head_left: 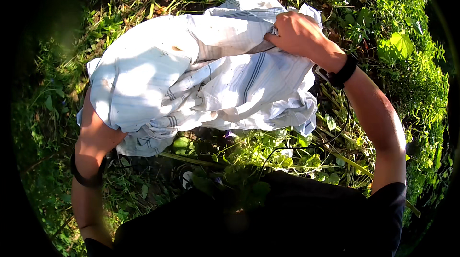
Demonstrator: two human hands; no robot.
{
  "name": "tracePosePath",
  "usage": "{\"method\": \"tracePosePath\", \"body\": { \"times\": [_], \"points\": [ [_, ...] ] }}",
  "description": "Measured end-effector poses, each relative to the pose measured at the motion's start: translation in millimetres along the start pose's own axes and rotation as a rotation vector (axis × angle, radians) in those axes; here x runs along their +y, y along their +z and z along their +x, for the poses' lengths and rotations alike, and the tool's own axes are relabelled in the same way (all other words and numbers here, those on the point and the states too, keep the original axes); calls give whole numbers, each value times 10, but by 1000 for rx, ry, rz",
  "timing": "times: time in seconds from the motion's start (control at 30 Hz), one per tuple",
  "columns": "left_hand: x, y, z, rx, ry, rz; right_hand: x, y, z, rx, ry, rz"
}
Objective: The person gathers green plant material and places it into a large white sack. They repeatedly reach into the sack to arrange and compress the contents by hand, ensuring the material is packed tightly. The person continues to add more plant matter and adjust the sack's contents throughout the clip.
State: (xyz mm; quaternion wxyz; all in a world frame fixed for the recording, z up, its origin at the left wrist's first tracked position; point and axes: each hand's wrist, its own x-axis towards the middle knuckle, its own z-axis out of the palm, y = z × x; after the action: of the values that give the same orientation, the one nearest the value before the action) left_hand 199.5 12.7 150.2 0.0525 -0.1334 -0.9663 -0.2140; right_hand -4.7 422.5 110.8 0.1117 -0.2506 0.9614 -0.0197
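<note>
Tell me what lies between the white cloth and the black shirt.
The head view shows green plants and stalks between the white cloth and the black shirt, with a thin dark cord crossing on the right side.

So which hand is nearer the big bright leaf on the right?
Right. The right hand has its grip on the white striped cloth, left of the leaf; the left hand, hidden under the cloth, is farther left.

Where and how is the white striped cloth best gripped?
The white striped cloth is likely best gripped at its upper right, coming from the right: it gathers into folds where the right hand holds it, while its left end drapes over the left forearm.
</note>
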Motion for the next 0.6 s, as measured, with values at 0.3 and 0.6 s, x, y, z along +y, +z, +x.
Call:
{"method": "tracePosePath", "body": {
  "times": [0.3, 0.6],
  "points": [
    [251, -141, 434, -191, -16, -93, 20, 2, -186, 55, 118, 429],
    [567, -57, 612, -132, 217, 47, -118, 236, -435, 147, 174, 473]
  ]
}}
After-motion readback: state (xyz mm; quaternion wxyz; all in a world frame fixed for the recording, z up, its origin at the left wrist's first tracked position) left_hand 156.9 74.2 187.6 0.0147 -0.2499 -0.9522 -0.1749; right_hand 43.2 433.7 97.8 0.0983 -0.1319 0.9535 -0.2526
